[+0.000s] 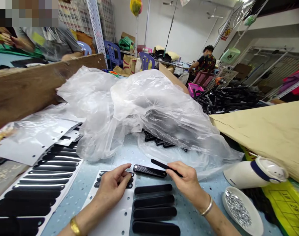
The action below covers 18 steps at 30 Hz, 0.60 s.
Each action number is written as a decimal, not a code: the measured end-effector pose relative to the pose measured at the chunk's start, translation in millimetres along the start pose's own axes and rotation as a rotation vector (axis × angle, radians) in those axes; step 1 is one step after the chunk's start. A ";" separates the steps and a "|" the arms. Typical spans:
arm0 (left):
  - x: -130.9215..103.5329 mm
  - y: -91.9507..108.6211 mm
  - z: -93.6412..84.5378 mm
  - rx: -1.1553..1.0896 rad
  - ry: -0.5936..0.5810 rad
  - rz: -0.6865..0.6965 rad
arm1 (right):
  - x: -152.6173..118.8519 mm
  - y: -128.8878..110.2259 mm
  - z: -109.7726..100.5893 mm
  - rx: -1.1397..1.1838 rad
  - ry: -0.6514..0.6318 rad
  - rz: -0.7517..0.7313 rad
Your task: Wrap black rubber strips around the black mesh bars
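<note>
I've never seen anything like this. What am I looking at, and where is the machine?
There is no machine doing the work here, just a person's two bare hands. The single picture comes from a camera worn on their head, looking forward and down. The right hand holds a thin black strip. The left hand is over a white sheet; I can't tell whether it grips anything. Between the hands lies a patterned black piece, with loose black pieces nearer the camera. On the right is a bowl of small silvery parts.
</note>
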State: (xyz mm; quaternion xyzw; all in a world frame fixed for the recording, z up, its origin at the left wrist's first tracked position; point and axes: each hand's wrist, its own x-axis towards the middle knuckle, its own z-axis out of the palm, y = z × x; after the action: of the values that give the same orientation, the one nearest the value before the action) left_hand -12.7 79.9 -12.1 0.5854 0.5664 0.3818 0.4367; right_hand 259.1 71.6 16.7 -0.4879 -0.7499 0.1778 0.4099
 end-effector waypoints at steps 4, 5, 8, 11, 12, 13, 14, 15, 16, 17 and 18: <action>4.9 3.3 2.2 0.163 -0.020 0.094 | 2.6 0.3 11.3 -0.050 -0.091 -0.054; 6.6 3.2 4.2 0.170 -0.036 0.087 | 2.9 -1.6 16.0 -0.065 -0.108 -0.077; 10.8 -0.9 10.4 0.151 -0.060 0.066 | 4.6 -6.7 28.7 -0.085 -0.145 -0.114; 11.8 -5.8 13.9 0.096 -0.041 0.050 | 6.0 -7.2 36.0 -0.085 -0.177 -0.109; 11.8 -6.6 14.2 0.076 -0.037 0.038 | 6.2 -6.5 37.3 -0.085 -0.181 -0.108; 11.6 -6.9 14.3 0.054 -0.038 0.022 | 6.3 -5.8 38.4 -0.085 -0.183 -0.106; 11.6 -6.8 14.1 0.032 -0.045 0.007 | 6.3 -5.1 39.1 -0.085 -0.185 -0.103; 11.6 -6.5 13.9 0.010 -0.053 -0.006 | 6.3 -4.5 39.7 -0.085 -0.187 -0.100; 11.7 -6.2 13.6 -0.009 -0.057 -0.018 | 6.3 -4.3 40.1 -0.086 -0.192 -0.096; 11.9 -5.9 13.5 -0.023 -0.055 -0.025 | 6.5 -4.2 40.5 -0.087 -0.195 -0.093; 12.1 -5.7 13.4 -0.030 -0.052 -0.027 | 6.8 -4.5 40.7 -0.089 -0.198 -0.092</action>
State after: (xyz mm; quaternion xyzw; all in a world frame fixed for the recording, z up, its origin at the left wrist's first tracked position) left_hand -1.1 90.8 -22.4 0.5808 0.5572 0.3689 0.4649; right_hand 223.2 80.9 -1.9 -0.4509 -0.8154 0.1728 0.3195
